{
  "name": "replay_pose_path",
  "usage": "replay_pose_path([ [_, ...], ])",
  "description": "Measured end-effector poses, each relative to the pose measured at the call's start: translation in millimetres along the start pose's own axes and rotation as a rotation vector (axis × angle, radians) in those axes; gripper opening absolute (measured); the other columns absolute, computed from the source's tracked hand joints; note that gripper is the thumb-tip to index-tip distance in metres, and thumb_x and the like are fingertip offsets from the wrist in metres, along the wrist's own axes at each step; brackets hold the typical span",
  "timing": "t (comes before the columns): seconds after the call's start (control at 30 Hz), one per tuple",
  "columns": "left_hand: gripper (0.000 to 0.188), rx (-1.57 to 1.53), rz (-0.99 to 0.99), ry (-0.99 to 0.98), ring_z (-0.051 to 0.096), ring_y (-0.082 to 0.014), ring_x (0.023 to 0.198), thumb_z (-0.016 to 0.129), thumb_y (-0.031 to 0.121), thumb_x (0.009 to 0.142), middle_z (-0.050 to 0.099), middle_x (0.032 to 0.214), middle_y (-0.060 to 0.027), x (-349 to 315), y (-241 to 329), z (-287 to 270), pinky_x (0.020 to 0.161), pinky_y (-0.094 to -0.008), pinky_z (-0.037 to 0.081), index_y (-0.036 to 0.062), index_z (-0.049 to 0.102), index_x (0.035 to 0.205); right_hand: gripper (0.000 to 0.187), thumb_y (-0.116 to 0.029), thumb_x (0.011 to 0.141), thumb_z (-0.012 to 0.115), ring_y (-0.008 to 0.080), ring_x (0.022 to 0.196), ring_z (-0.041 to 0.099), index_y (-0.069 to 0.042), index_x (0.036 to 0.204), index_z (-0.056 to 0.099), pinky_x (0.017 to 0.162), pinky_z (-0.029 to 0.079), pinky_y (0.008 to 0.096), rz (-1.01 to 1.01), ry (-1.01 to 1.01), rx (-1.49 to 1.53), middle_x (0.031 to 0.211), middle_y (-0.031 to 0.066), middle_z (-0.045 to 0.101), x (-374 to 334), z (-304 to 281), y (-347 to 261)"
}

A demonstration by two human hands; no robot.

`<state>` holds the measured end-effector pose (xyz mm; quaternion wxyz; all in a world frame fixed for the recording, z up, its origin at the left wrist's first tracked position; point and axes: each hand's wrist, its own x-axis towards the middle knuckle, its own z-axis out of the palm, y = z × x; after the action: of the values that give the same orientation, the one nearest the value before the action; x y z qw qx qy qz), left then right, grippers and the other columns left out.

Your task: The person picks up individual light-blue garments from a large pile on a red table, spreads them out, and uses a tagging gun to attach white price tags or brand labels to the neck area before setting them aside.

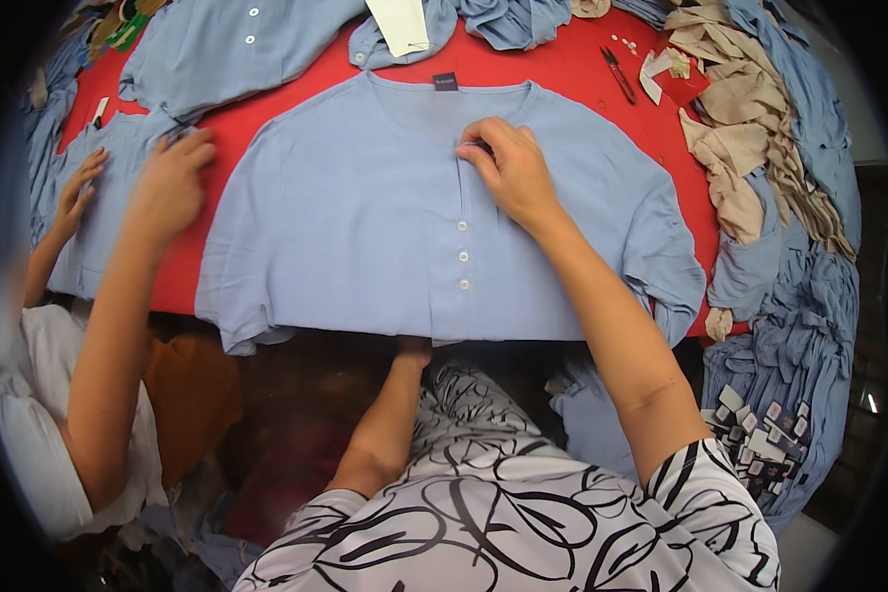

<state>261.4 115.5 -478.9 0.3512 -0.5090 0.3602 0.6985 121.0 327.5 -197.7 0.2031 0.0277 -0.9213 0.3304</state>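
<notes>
A light blue shirt [355,207] lies spread face up in front of me, its neckline at the far side and its hem along the near table edge. White buttons show on the lower part of its front placket. My right hand [511,170] is closed in a pinch on the upper placket, just below the neckline. Below the hem, my left hand [414,348] reaches under the shirt near the placket's lower end. The fabric hides its fingers. A dark label [445,82] sits at the back of the neck.
At left, a co-worker's hands [168,183] are over another blue garment [104,232]. On the red table [582,89] lie more blue garments [237,49], red-handled snips [618,75] and loose buttons [624,44]. Beige and blue clothes [740,109] heap at right, above tags [765,439].
</notes>
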Motion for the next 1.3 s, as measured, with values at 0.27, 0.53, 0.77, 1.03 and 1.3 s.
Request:
replay_pose_path([
  [0.27, 0.038, -0.028, 0.099, -0.024, 0.053, -0.0223, 0.122, 0.059, 0.019, 0.095, 0.055, 0.132, -0.0131, 39, -22, 16, 0.099, -0.0387, 0.048, 0.004, 0.053, 0.13, 0.014, -0.021, 0.089, 0.066, 0.0254, 0.074, 0.057, -0.008, 0.093, 0.061, 0.078, 0.043, 0.0345, 0.001, 0.049, -0.012, 0.085, 0.0048, 0.068, -1, 7, 3],
  [0.53, 0.034, 0.133, 0.166, 0.014, 0.056, -0.0227, 0.117, 0.056, 0.014, 0.095, 0.057, 0.128, -0.0123, 35, -50, -16, 0.096, -0.0386, 0.049, 0.0048, 0.055, 0.128, 0.016, -0.022, 0.09, 0.065, 0.0263, 0.08, 0.06, -0.007, 0.09, 0.059, 0.086, 0.042, 0.0376, -0.002, 0.058, -0.066, 0.086, 0.0063, 0.067, -1, 7, 9],
  [0.77, 0.031, 0.049, 0.39, 0.047, 0.058, -0.023, 0.113, 0.054, 0.01, 0.095, 0.058, 0.124, -0.0115, 89, 65, 0, 0.094, -0.0385, 0.051, 0.0056, 0.055, 0.126, 0.017, -0.018, 0.088, 0.068, 0.0282, 0.081, 0.061, -0.004, 0.087, 0.057, 0.081, 0.043, 0.0391, 0.04, 0.032, 0.023, 0.085, 0.0085, 0.066, 0, 9, -1],
  [1.03, 0.029, 0.0, 0.266, 0.138, 0.06, -0.0234, 0.109, 0.052, 0.005, 0.095, 0.06, 0.12, -0.0107, 40, -40, -88, 0.092, -0.0384, 0.052, 0.0065, 0.057, 0.123, 0.014, -0.015, 0.085, 0.07, 0.0248, 0.067, 0.058, -0.001, 0.089, 0.065, 0.064, 0.046, 0.0354, -0.032, 0.108, 0.042, 0.077, 0.0108, 0.065, 4, 10, -1],
  [1.3, 0.028, -0.28, -0.098, -0.126, 0.052, -0.0295, 0.123, 0.047, 0.009, 0.099, 0.057, 0.132, -0.0109, -187, -68, -196, 0.102, -0.0506, 0.042, 0.0092, 0.055, 0.126, 0.016, -0.018, 0.086, 0.07, 0.0236, 0.073, 0.061, -0.004, 0.094, 0.065, 0.069, 0.048, 0.0365, 0.331, -0.135, 0.048, 0.08, 0.0106, 0.066, 8, -19, 0],
])
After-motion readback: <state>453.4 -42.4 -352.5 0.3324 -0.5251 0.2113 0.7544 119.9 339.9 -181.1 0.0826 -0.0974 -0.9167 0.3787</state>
